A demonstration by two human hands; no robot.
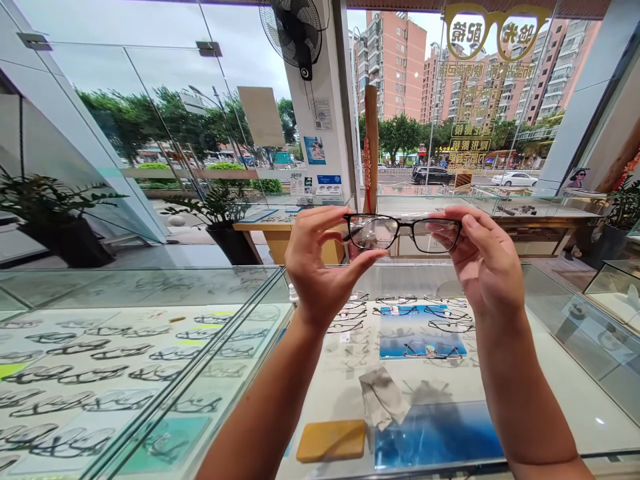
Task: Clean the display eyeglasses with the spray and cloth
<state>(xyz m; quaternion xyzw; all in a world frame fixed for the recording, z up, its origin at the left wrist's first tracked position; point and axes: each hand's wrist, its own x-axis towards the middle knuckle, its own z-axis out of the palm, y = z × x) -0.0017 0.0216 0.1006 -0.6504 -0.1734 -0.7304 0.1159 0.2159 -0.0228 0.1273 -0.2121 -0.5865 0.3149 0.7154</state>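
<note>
between the left fingers (325, 217) and right fingers (476, 231), clamped on either end, sit black-framed glasses (405, 225)

this is an optician's shop at street level. a glass display case (197, 363) on the left holds row upon row of spectacle frames (91, 375), and the glass desk (330, 393) in front shows more pairs (395, 311), some over a blue printed sheet (387, 343). on the window, gold lettering (471, 144) reads backwards from in here, below a sign shaped like a pair of glasses (494, 17). beyond the big panes are a dark car (433, 175), a white car (515, 179) and tall apartment blocks (397, 60). a wall fan (293, 33) and a blue poster (315, 151) hang on the pillar, and potted plants (220, 213) stand near the glass front.
</note>
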